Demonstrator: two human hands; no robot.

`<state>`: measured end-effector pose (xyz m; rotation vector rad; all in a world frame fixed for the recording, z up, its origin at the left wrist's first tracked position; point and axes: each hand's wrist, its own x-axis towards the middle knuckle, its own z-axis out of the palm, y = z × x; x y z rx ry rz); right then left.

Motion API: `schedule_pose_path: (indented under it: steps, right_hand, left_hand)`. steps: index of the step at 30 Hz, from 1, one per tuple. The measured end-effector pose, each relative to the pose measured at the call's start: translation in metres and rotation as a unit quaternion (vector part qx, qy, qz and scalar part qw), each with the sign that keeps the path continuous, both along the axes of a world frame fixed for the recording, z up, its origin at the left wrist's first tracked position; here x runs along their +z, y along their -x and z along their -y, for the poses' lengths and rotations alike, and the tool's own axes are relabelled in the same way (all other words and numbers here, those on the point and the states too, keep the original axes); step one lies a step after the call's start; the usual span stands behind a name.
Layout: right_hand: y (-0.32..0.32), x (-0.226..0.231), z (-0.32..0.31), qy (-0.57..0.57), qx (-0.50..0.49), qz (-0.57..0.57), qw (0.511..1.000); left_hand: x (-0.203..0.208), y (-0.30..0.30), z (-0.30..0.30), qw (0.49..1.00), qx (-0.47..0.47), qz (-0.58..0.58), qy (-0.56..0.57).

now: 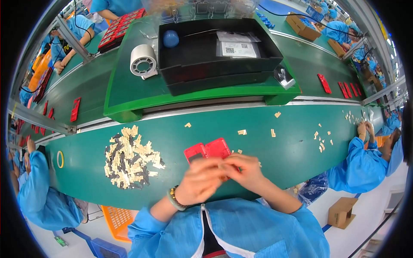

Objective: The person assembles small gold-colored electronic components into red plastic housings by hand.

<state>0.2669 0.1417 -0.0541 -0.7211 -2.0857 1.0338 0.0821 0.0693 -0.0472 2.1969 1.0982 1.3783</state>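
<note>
The red case (218, 147) seems unfinished, many pieces (129, 157) left over; left hand (198, 182) and right hand (246, 170) grip indiscernibly.

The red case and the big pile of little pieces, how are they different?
The red case is bright red, but the pile mixes cream and dark grey. The case shows two blocky sections, while the pile is a jumble of many tiny pieces. The pile spreads wider than the visible part of the case. Both lie on the green table.
</note>
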Motion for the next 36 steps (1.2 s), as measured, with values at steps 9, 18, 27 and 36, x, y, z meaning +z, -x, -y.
schedule_pose_path:
  steps: [9, 18, 27, 36]
  right_hand:
    - [-0.037, -0.013, -0.021, 0.065, -0.078, 0.039, 0.994]
    - [-0.004, 0.013, -0.02, -0.005, 0.126, 0.086, 0.988]
    - [-0.057, -0.006, -0.027, -0.059, -0.008, 0.233, 0.971]
    - [-0.002, -0.012, -0.004, -0.287, -0.024, 0.155, 0.945]
  left_hand:
    - [-0.027, -0.003, -0.001, 0.996, 0.059, -0.066, 0.015]
    - [-0.025, -0.008, -0.009, 0.971, 0.097, -0.151, -0.158]
    - [-0.029, -0.015, -0.007, 0.983, 0.104, -0.15, 0.023]
    - [-0.024, -0.02, -0.008, 0.886, 0.088, 0.212, 0.402]
